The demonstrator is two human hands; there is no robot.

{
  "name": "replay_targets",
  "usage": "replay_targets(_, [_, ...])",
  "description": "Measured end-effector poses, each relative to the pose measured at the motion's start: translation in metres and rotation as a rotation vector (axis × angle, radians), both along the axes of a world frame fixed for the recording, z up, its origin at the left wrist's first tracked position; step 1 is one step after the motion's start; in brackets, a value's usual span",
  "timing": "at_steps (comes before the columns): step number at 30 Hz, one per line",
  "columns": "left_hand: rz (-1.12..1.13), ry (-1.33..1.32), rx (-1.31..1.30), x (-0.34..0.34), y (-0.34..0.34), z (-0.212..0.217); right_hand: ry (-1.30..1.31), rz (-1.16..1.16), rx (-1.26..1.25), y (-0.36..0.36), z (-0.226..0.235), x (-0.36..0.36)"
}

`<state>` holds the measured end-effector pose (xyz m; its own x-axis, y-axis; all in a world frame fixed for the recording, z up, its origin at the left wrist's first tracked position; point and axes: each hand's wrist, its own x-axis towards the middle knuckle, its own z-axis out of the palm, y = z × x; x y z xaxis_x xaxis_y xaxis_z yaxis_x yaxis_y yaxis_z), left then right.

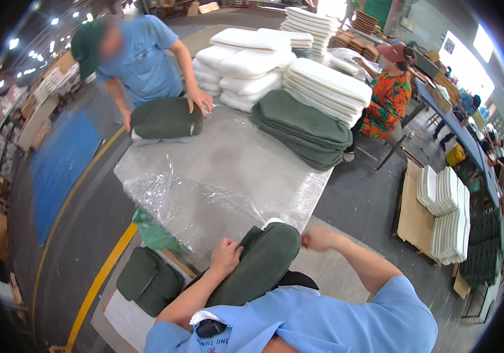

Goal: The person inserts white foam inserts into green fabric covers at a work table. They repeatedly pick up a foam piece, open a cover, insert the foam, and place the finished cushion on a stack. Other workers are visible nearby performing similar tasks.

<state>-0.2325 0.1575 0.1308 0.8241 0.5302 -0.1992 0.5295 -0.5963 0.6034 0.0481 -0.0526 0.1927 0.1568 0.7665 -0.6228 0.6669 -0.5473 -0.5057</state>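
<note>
A dark green padded cushion (261, 265) lies tilted across my lap and the near table edge, with a bit of white filling (272, 222) showing at its far end. My left hand (226, 257) is closed on the cushion's left side, gripping a fold of green fabric. Just right of the cushion's far end, my right hand (320, 238) is curled shut. A small red thing shows at its fingers, too small to name. Beyond them stretches a table (216, 153) covered in clear plastic film.
Green covers (302, 126) and white foam pads (328, 88) are stacked at the table's far right. Across the table, a co-worker in blue handles another green cushion (166, 119). A folded green piece (149, 279) sits at my left. Foam pads (449, 217) stand on a pallet at right.
</note>
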Motion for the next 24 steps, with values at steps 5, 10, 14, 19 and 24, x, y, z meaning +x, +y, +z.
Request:
replay_targets(5, [0.107,0.071,-0.521,0.034,0.033,0.013,0.102,-0.237,0.39,0.089,0.011,0.022])
replay_targets(10, [0.1,0.11,-0.685,0.066,0.022,0.017,-0.037,0.135,0.185,0.133,-0.026,0.02])
replay_targets(14, [0.051,-0.102,0.055,0.059,-0.006,0.024,0.06,0.207,0.098,0.146,-0.026,0.023])
replay_targets(19, [0.034,-0.259,0.296,0.06,-0.024,0.029,0.168,0.304,-0.033,0.165,-0.033,0.025])
replay_targets(24, [-0.02,-0.332,0.459,0.053,-0.03,0.025,0.23,0.515,-0.157,0.18,-0.018,0.016])
